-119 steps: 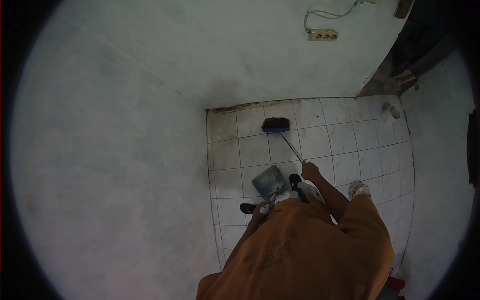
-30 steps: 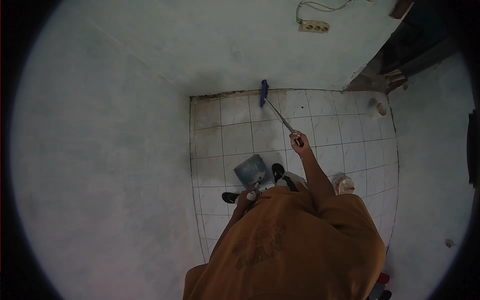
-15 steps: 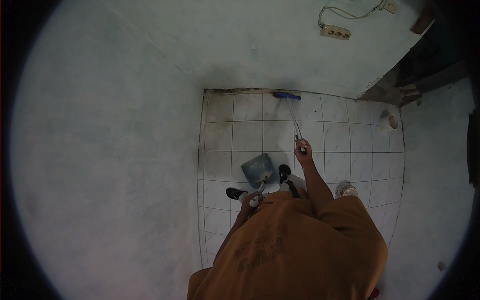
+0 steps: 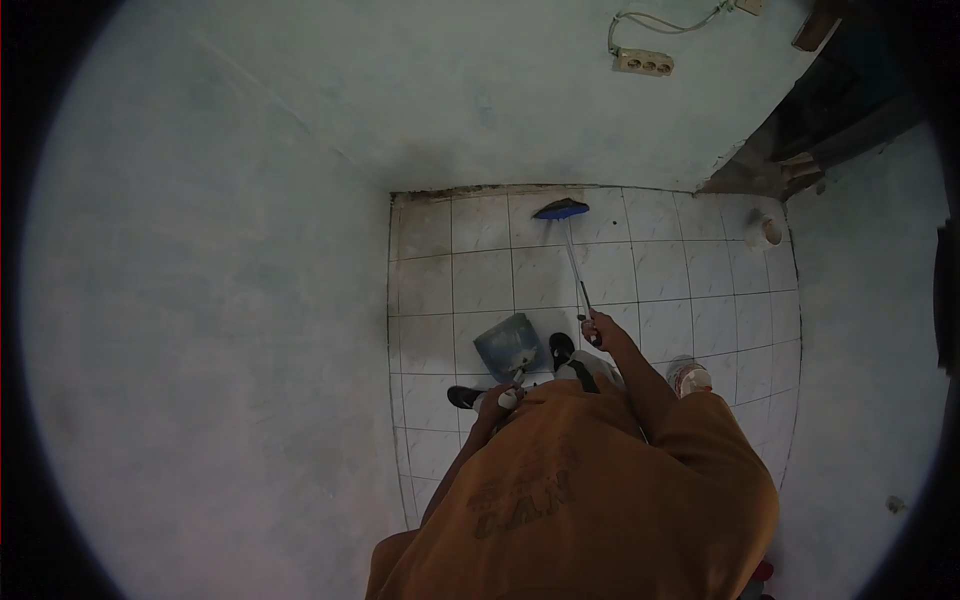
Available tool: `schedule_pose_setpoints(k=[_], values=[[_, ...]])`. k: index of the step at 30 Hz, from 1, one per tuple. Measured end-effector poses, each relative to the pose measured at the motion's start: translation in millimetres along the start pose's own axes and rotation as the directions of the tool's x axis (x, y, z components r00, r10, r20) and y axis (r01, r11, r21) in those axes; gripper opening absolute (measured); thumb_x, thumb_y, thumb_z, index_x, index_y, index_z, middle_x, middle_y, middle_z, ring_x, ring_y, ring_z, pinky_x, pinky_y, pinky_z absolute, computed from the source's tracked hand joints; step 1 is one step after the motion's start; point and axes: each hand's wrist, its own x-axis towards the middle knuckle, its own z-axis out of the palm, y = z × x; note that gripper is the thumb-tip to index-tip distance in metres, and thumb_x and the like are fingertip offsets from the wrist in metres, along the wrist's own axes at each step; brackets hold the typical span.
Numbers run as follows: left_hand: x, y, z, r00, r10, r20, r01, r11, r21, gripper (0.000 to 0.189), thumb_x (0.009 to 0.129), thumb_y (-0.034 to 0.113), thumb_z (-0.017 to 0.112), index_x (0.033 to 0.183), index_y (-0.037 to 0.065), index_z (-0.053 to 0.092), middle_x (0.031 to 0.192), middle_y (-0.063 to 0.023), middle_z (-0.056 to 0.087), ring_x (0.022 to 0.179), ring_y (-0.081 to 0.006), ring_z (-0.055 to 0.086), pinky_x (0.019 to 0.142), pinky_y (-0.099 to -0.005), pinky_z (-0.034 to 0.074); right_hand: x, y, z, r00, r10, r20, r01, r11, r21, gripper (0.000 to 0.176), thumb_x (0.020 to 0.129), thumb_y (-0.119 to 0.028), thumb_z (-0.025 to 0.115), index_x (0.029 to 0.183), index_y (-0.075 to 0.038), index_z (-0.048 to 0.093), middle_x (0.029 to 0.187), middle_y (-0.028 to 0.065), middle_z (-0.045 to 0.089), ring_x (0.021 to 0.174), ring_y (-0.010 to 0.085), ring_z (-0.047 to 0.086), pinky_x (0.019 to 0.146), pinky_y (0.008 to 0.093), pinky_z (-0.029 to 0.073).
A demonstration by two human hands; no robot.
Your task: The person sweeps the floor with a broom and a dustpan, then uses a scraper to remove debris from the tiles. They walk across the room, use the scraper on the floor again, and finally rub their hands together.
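My right hand (image 4: 598,331) is closed around the handle of a broom (image 4: 574,262). The broom's blue head, with dark bristles, rests on the white tiled floor (image 4: 665,270) a little out from the far wall. Low at my left side, my left hand (image 4: 500,400) is wrapped round the light handle of a blue-grey dustpan (image 4: 508,346). The dustpan lies in front of my feet, beside my black footwear. Part of its handle is hidden by my left hand.
A white container (image 4: 765,233) lies near the right wall. Another pale container (image 4: 689,377) stands right of my right forearm. A socket strip (image 4: 644,63) hangs on the far wall (image 4: 480,110). The left wall (image 4: 220,300) borders the tiles.
The broom head has come away from the far wall toward me and tilted, showing its bristles. My right hand has drawn back with it. The view has shifted slightly.
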Motion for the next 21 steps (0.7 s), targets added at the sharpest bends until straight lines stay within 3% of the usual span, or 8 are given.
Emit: schedule_pose_setpoints(k=[3,8,10,12,15,18,20,21], values=[[-2,30,-6,0.995,0.086,0.042,-0.09,0.989,0.119,0.022,0.077,0.032,0.058,0.085,0.011,0.059,0.077,-0.009,0.062,0.073,-0.0253,0.061,0.064,-0.034,0.045,-15,-9,-3,1.0,-0.018,0.015,0.018,1.0,-0.012,0.033,0.095,-0.033,0.031,0.082,-0.005,0.041,0.054,-0.0026,0.032,0.04,0.0062,0.026,0.033,0.0196,0.023],[2,24,-7,0.999,0.011,0.046,-0.017,0.992,0.129,0.026,0.078,0.036,0.057,0.084,0.011,0.059,0.074,-0.0094,0.062,0.07,-0.0241,0.061,0.063,-0.0337,0.044,-17,-13,24,0.987,-0.143,0.075,0.155,0.972,-0.177,0.032,0.094,-0.032,0.032,0.078,-0.006,0.04,0.052,-0.0031,0.031,0.039,0.0068,0.026,0.034,0.0197,0.023],[1,30,-9,0.999,-0.014,0.046,0.006,0.986,0.166,0.026,0.078,0.036,0.057,0.084,0.01,0.059,0.074,-0.0094,0.062,0.069,-0.0246,0.061,0.063,-0.0341,0.045,0,-25,48,0.977,-0.182,0.112,0.197,0.97,-0.145,0.031,0.094,-0.032,0.033,0.078,-0.006,0.04,0.052,-0.0025,0.032,0.039,0.007,0.027,0.036,0.0195,0.024],[0,30,-10,0.998,-0.037,0.046,0.027,0.978,0.205,0.026,0.079,0.036,0.057,0.084,0.01,0.059,0.073,-0.0095,0.062,0.069,-0.0251,0.061,0.062,-0.0345,0.045,15,-39,77,0.984,-0.153,0.087,0.146,0.985,0.088,0.033,0.094,-0.033,0.032,0.078,-0.006,0.039,0.052,-0.0019,0.031,0.039,0.0076,0.027,0.037,0.0193,0.025],[-4,12,-8,0.999,0.005,0.048,-0.01,0.995,0.096,0.026,0.079,0.036,0.057,0.085,0.01,0.059,0.074,-0.0102,0.062,0.07,-0.0256,0.061,0.062,-0.0348,0.045,49,-53,104,0.992,-0.126,-0.012,0.127,0.982,0.141,0.034,0.095,-0.033,0.031,0.075,-0.006,0.036,0.052,-0.0014,0.031,0.039,0.0089,0.027,0.036,0.0203,0.024],[-11,4,-6,0.997,-0.067,0.041,0.06,0.986,0.158,0.026,0.079,0.033,0.058,0.087,0.009,0.058,0.076,-0.0109,0.062,0.072,-0.0237,0.061,0.063,-0.034,0.044,67,-47,106,0.987,-0.162,-0.021,0.16,0.985,-0.06,0.036,0.095,-0.034,0.03,0.072,-0.006,0.034,0.052,-0.0011,0.031,0.039,0.01,0.027,0.035,0.0209,0.023],[-19,0,-1,0.986,0.082,-0.145,-0.088,0.996,-0.035,0.024,0.08,0.03,0.058,0.087,0.007,0.057,0.077,-0.0107,0.061,0.071,-0.0216,0.06,0.063,-0.0327,0.043,63,-42,102,0.991,-0.124,-0.039,0.126,0.99,0.054,0.036,0.095,-0.034,0.029,0.071,-0.007,0.033,0.052,-0.0007,0.032,0.039,0.01,0.027,0.034,0.0214,0.023],[-20,7,-3,0.987,0.078,-0.144,-0.084,0.996,-0.038,0.024,0.08,0.03,0.058,0.087,0.007,0.057,0.077,-0.0107,0.061,0.071,-0.0216,0.06,0.063,-0.0327,0.043,58,-37,98,0.994,-0.088,-0.056,0.096,0.982,0.165,0.037,0.095,-0.035,0.029,0.07,-0.007,0.032,0.053,-0.0003,0.032,0.038,0.0101,0.027,0.034,0.0219,0.023]])
